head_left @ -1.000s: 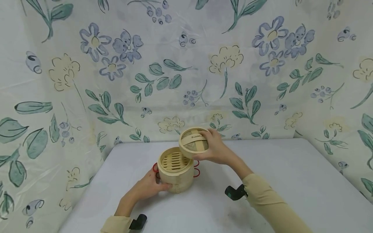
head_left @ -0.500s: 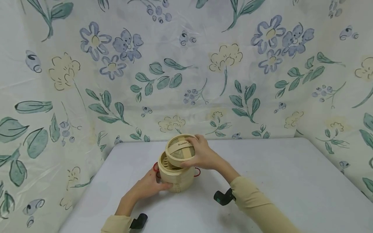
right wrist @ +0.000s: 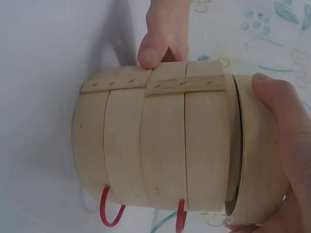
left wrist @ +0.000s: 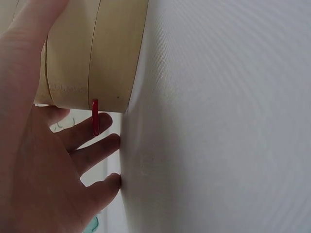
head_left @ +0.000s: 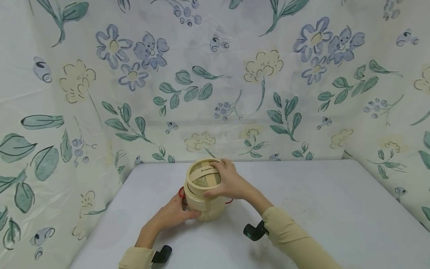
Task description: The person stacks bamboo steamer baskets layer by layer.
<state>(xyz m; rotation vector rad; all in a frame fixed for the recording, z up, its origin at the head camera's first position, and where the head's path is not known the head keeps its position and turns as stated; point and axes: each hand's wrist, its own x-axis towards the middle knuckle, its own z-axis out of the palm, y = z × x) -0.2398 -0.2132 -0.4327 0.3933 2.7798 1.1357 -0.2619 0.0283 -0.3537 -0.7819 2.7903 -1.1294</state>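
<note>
A round bamboo steamer (head_left: 207, 209) of stacked tiers stands upright on the white table, with red loop handles on its sides. My left hand (head_left: 173, 215) steadies it from the left, thumb on the front wall. In the left wrist view its other fingers spread behind, close to a red handle (left wrist: 95, 117). My right hand (head_left: 231, 183) grips the bamboo lid (head_left: 201, 178) by its rim, thumb at the front and fingers over the top. The lid (right wrist: 260, 160) sits at the steamer's mouth, slightly tilted, a narrow dark gap showing along its edge in the right wrist view. The steamer's inside is hidden.
The white tabletop (head_left: 312, 209) stretches out on both sides of the steamer. A floral cloth (head_left: 215, 93) hangs behind the table and along its sides. Dark wrist cameras (head_left: 255, 231) sit below both sleeves.
My right hand has brought the lid left and down from the steamer's upper right onto its mouth, covering the slatted tier. My left hand has kept its hold on the steamer.
</note>
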